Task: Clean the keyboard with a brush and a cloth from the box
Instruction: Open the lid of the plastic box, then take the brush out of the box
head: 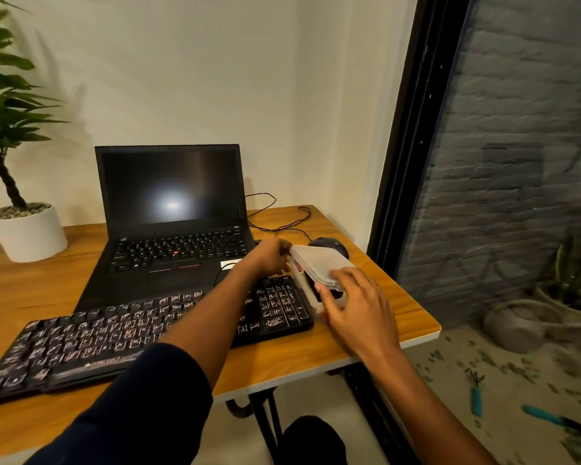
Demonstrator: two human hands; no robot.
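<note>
At the right end of the table (376, 317), just beside the keyboard (141, 333), sits the box (311, 290), a clear plastic one with a lid (319, 263).

Box long axis: runs away from the person and slightly leftward, roughly square to the keyboard's long axis. Mouse (329, 246) just behind its far end.

Lid: tilted, far-left edge lower, near-right edge raised off the base. Gap shows along the near side; something dark inside, cannot tell what. Brush and cloth not identifiable.

Left hand (269, 260): reaches across the keyboard's right end and over the laptop (171, 223) corner to the box's far-left corner. Fingers curled at the lid edge; grip appears to be a pinch, though the fingertips are partly hidden.

Right hand (353, 310): on the near end, fingers spread and fairly straight over the lid, thumb along the base side. Looks like steadying or prising, not a closed grasp.

Judgement: step in hand is opening the box; cleaning not begun. Both hands are at the box, the right nearer and unobstructed, the left stretched across. Once the lid is clear, the right is better placed to take the contents; the keyboard lies directly left of the box.

Risk: box stands near the table's right edge and could slide off.
</note>
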